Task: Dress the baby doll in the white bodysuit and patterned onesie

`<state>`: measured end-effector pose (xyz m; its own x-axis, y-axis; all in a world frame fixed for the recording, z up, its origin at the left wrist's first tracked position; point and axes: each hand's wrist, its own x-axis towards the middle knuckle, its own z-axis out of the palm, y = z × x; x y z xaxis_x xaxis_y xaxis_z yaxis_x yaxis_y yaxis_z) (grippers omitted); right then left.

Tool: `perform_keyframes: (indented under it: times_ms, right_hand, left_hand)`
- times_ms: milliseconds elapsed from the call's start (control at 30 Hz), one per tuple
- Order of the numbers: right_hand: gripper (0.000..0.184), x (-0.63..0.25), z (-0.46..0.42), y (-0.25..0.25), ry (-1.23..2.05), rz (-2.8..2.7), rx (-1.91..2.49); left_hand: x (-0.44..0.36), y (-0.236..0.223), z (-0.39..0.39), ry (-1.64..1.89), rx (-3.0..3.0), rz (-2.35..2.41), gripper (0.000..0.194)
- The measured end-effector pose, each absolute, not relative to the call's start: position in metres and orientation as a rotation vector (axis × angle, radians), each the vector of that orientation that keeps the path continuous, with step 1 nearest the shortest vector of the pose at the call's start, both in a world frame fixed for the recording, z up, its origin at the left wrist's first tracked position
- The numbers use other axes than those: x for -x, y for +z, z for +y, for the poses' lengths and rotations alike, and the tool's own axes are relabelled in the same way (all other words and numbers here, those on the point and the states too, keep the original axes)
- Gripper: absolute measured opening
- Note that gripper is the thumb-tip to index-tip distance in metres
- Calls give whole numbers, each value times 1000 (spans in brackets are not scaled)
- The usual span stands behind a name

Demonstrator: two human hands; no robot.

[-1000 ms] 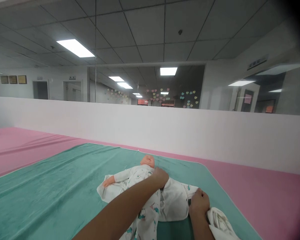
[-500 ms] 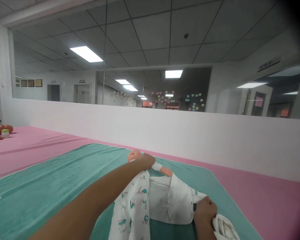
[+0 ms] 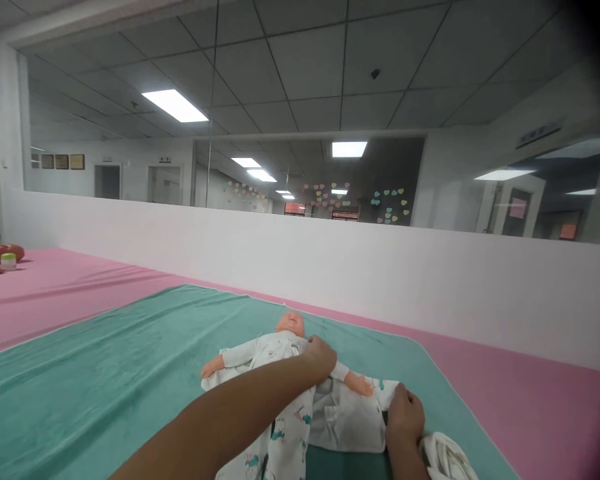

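Note:
A baby doll (image 3: 291,323) lies face up in white clothing with a small teal print. My left hand (image 3: 323,357) is closed around the doll's upper arm near the shoulder, with my forearm crossing over its body. The doll's bare hand (image 3: 360,384) reaches out past mine onto a spread white baby jacket (image 3: 340,419). My right hand (image 3: 406,412) is a closed fist gripping the end of the jacket's printed sleeve (image 3: 386,385). On the other side, the doll's second hand (image 3: 213,366) rests outstretched. My left fingertips are partly hidden.
A green blanket (image 3: 105,373) covers much of the pink surface (image 3: 540,373). Beside my right wrist lies a rolled white cloth (image 3: 447,457). A reddish-brown object (image 3: 5,252) and a small green-lidded jar (image 3: 9,261) stand far left. A white wall (image 3: 280,257) with windows borders the back.
My left hand has moved right and toward me with the doll's arm, bringing the doll's hand to the jacket sleeve. The doll's head has shifted right. My right hand has moved slightly left.

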<state>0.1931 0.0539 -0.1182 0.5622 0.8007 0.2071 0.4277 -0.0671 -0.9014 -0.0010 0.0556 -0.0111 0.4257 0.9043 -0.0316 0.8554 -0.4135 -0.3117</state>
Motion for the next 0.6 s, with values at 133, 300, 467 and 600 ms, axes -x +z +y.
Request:
perform_keyframes:
  times_ms: [133, 300, 467, 600]
  right_hand:
    - [45, -176, 53, -111, 114, -1199, 1713]
    - [46, -113, 30, -100, -306, -1630, 1323]
    - [42, -44, 5, -100, 444, -1769, 976]
    - [56, -30, 9, -102, 905, -1516, 1014]
  left_hand:
    - [7, -11, 39, 131, 2496, -1429, 45]
    - [65, -6, 9, -430, 2466, -1514, 36]
    - [139, -27, -13, -1099, 2260, -1824, 27]
    - [172, -42, -19, -1396, 2344, -1917, 32]
